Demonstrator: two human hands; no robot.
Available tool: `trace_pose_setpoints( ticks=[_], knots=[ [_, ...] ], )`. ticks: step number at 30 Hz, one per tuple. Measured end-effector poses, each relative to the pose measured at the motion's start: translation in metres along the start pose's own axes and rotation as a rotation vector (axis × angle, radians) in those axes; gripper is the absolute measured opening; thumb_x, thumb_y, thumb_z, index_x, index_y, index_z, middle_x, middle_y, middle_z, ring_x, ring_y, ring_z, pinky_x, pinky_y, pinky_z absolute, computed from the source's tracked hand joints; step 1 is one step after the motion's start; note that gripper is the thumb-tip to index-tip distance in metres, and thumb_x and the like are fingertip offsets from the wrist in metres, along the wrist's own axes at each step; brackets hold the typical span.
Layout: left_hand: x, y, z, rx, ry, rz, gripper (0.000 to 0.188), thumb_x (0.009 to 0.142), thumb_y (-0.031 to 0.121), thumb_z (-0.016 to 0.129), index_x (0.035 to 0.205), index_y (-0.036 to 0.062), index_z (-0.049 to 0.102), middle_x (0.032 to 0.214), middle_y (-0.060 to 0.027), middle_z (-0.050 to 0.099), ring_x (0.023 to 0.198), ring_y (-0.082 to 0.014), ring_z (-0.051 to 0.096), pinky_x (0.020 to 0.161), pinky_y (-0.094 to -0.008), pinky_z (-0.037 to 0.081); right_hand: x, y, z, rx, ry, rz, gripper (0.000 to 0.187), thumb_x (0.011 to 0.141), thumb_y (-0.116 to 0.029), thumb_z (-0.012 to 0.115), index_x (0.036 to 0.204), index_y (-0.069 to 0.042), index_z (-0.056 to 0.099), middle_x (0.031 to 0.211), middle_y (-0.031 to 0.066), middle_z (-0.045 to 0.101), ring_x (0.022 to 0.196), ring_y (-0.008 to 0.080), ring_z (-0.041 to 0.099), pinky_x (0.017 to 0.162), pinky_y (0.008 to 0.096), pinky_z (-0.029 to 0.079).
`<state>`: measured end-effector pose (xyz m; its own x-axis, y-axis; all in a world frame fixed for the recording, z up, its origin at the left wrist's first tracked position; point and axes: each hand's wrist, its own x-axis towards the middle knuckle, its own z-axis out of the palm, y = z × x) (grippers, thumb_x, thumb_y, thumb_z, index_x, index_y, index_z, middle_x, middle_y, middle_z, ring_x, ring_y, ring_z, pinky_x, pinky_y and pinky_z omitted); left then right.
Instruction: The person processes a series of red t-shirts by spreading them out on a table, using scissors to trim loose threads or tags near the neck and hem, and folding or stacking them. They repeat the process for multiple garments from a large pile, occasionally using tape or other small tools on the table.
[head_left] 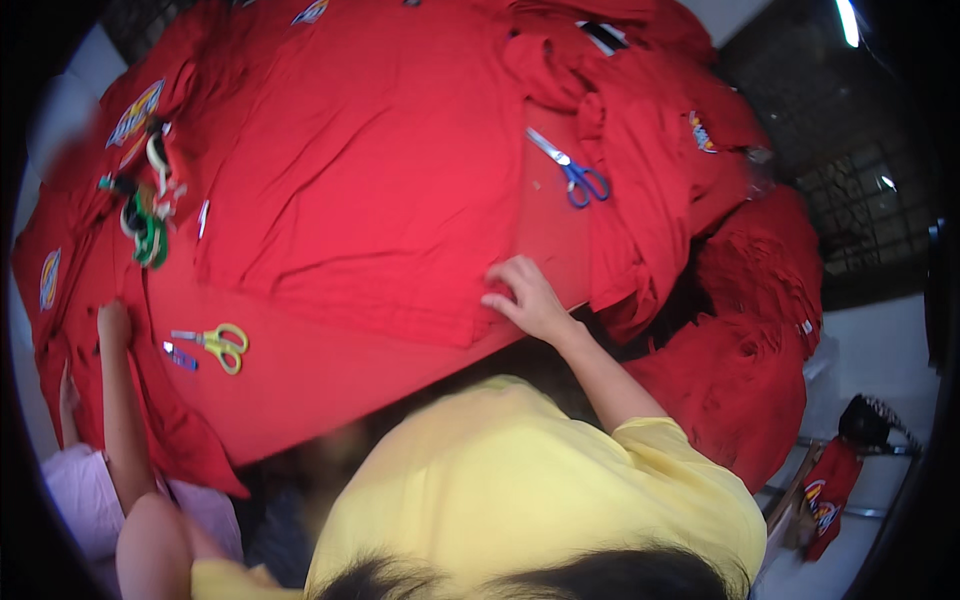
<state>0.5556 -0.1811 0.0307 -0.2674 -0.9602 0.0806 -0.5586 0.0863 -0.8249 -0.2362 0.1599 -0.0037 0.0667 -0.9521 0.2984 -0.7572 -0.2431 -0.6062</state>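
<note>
A red shirt [370, 170] lies spread on the red-topped table [290, 405], creased across its body, with its hem toward me. At the hem's near right corner rests my right hand [525, 300], its fingers apart and lightly bent, touching the cloth's edge. Nothing shows in its grip. My left elbow [155, 530] is bent at the lower left, and the left hand lies outside the picture. Blue-handled scissors [570, 175] lie on the table beyond my right hand, beside the shirt.
Yellow-handled scissors [222, 347] and a small blue tool [180, 356] lie near the table's left front. Tangled green and white bands [148, 225] sit farther back. A co-worker's hand [113, 325] works on red cloth at left. Red garments [740, 370] are heaped at right.
</note>
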Motion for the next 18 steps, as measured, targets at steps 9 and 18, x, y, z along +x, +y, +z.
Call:
trace_pose_setpoints(
  ticks=[9, 18],
  knots=[
    [-0.126, 0.272, -0.478, -1.846, 0.12, 0.037, 0.015, 0.083, 0.005, 0.063, 0.098, 0.0016, 0.061, 0.091, -0.0103, 0.059, 0.087, -0.0215, 0.058, 0.079, -0.0322, 0.046, 0.013, 0.035, -0.073, -0.063, -0.356, 0.3, 0.015, 0.084, -0.014, 0.058, 0.088, 0.0, 0.058, 0.086, 0.0203, 0.061, 0.084, 0.0382, 0.06, 0.074, 0.0421, 0.048],
    [-0.142, 0.377, -0.489, -1.501, 0.3, 0.04, 0.031, 0.077, 0.012, 0.068, 0.107, 0.0105, 0.062, 0.097, -0.0094, 0.054, 0.094, -0.0285, 0.051, 0.08, -0.0394, 0.039, 0.009, 0.013, -0.037, 0.082, -0.612, -0.179, 0.027, 0.076, -0.017, 0.068, 0.097, -0.007, 0.055, 0.098, 0.0131, 0.051, 0.097, 0.0313, 0.051, 0.084, 0.0394, 0.042]
  ],
)
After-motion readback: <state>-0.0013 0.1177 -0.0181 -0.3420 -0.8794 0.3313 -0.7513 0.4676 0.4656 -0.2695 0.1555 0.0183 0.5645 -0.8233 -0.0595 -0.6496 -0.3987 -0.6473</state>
